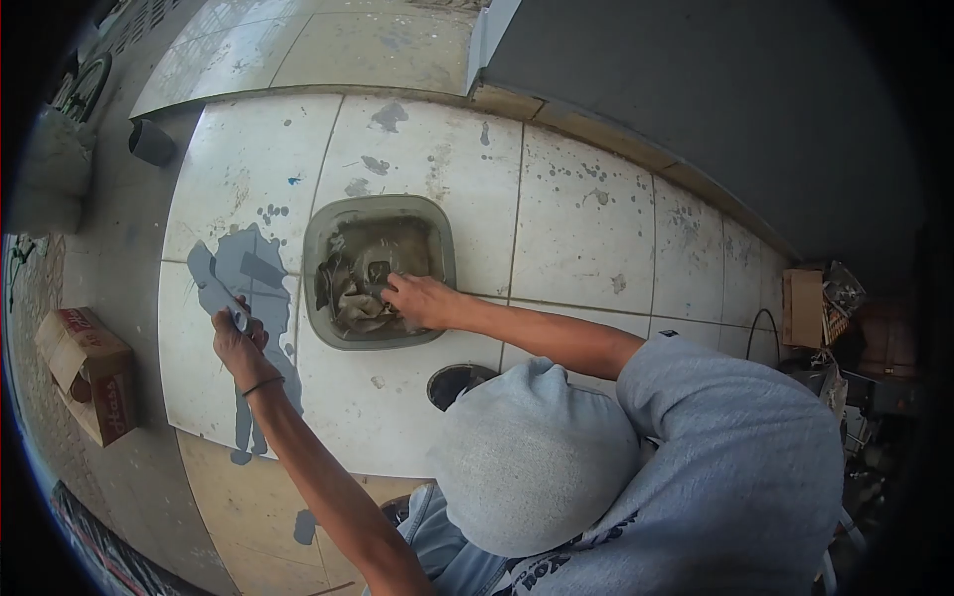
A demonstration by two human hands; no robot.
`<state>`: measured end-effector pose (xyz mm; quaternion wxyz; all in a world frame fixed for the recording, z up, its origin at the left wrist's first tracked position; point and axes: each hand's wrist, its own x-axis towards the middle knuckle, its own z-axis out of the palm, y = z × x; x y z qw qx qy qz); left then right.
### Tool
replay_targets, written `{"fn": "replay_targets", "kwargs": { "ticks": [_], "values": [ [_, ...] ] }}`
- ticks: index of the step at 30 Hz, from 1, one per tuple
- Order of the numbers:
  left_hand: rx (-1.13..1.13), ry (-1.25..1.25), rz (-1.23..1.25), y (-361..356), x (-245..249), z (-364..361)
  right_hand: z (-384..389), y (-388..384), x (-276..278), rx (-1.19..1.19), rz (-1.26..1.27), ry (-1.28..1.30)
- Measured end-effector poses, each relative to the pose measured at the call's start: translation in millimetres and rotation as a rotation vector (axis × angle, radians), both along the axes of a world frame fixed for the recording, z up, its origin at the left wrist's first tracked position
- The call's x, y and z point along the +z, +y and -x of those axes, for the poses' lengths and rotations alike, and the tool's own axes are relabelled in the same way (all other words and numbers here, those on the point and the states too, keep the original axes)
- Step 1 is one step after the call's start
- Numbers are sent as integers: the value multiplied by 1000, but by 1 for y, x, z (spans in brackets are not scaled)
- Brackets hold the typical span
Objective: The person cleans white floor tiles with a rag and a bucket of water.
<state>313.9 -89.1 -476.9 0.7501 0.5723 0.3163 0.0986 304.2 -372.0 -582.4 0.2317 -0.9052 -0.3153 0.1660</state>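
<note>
A grey plastic basin (pixel 320 325) of murky water stands on the white tiled floor (pixel 437 427). Dark and brownish pieces (pixel 360 306) lie in it, partly under the water. My right hand (pixel 422 301) reaches over the basin's right side, fingers curled together at the water. A small dark squarish piece (pixel 379 270) shows just beyond its fingertips; what the fingers hold is hidden. Left of the basin, my left hand (pixel 238 350) is wrapped round a pale grey tube-like piece (pixel 238 316), held above a wet patch (pixel 260 266).
An open cardboard box (pixel 104 392) sits at the far left, below a dark cup-like container (pixel 151 143). Behind the basin runs a tiled step (pixel 368 45), with a dark panel (pixel 686 109) to its right. Another carton (pixel 803 308) and clutter stand at the right.
</note>
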Motion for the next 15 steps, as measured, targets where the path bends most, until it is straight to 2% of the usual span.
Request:
{"fn": "replay_targets", "kwargs": {
  "ticks": [3,5,6,8,12,14,15],
  "values": [
    [-7,21,14,-7,-4,-5,-5,-1,-18,81,44,-16],
    [-26,19,16,-12,-6,-6,-12,-1,-29,-29,-177,4],
    [-42,11,14,-15,-7,-9,-10,0,-23,-36,-176,0],
    [-50,0,14,-20,-8,-14,-3,3,-11,-86,-17,-12],
    [-57,-29,-8,-29,1,-16,-1,4,-2,-102,41,12],
    [-67,-32,-18,-25,-3,-15,8,-3,7,-225,-23,-355],
    [-80,-34,-25,-23,-8,-13,13,-8,6,-220,-23,-354]
  ]
}}
